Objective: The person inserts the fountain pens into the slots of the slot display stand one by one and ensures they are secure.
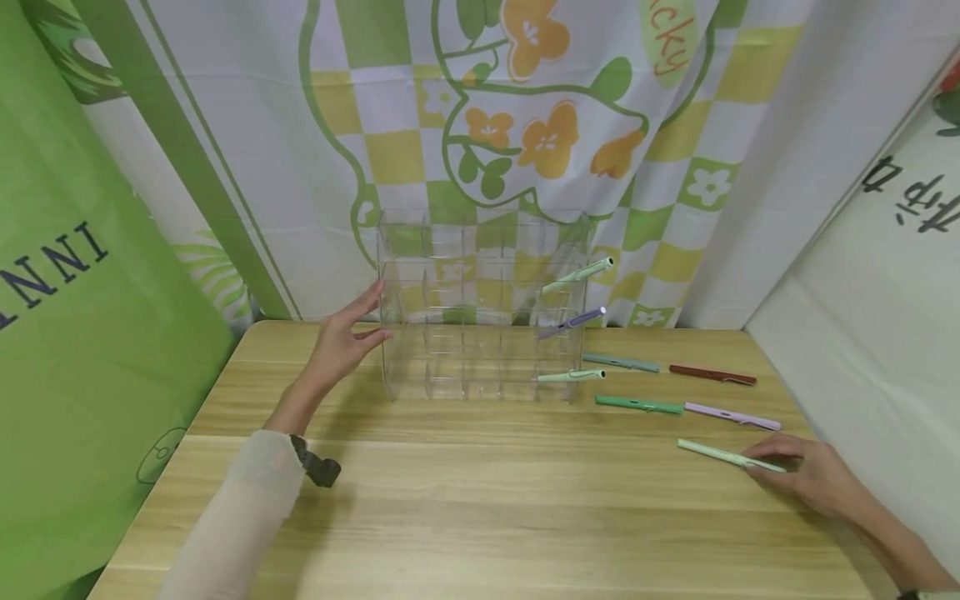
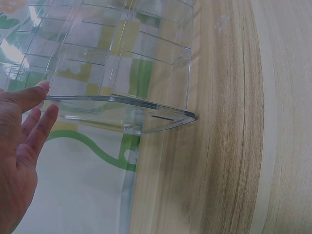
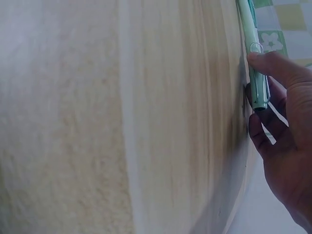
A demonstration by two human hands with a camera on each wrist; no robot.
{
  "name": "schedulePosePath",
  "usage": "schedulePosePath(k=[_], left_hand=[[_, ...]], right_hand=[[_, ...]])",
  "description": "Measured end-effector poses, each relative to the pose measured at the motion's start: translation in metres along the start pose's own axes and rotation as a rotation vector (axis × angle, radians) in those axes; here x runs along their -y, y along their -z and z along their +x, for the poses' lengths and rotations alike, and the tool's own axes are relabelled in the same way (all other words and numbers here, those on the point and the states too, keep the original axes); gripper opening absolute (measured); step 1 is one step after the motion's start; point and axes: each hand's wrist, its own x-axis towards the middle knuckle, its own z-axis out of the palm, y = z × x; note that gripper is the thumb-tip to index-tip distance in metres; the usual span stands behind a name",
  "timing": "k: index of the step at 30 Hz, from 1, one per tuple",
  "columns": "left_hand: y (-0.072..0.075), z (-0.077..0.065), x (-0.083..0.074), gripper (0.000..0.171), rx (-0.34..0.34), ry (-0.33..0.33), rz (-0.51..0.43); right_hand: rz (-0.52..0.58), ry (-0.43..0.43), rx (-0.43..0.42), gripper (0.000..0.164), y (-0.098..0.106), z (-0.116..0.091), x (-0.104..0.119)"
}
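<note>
A clear compartmented rack [image 1: 482,308] stands upright at the back of the table. My left hand [image 1: 339,346] is at its left side; the thumb and fingers [image 2: 48,113] hold the edge of the side wall. My right hand [image 1: 813,475] pinches a pale green pen [image 1: 712,452] near its clip end, low over the table at the right. The right wrist view shows the thumb on one side of that pen [image 3: 253,73] and fingers on the other. In the rack's right column stick out a light green pen [image 1: 581,273], a purple pen [image 1: 573,322] and another light green pen [image 1: 573,376].
On the table [image 1: 510,500], right of the rack, lie a blue-green pen [image 1: 622,362], a brown-red pen [image 1: 712,375], a green pen [image 1: 637,405] and a lilac pen [image 1: 732,416]. A patterned curtain [image 1: 390,108] hangs close behind the rack.
</note>
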Motion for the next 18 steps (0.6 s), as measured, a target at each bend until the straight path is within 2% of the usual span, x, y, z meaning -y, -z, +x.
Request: schedulePosePath(k=[7, 18], left_hand=[[0.001, 0.0, 0.0, 0.078, -0.001, -0.007, 0.003], [0.0, -0.001, -0.001, 0.078, -0.003, -0.012, 0.005]], right_hand=[[0.141, -0.047, 0.027, 0.024, 0.004, 0.003, 0.004], [0.245, 0.011, -0.035, 0.029, 0.002, 0.008, 0.013]])
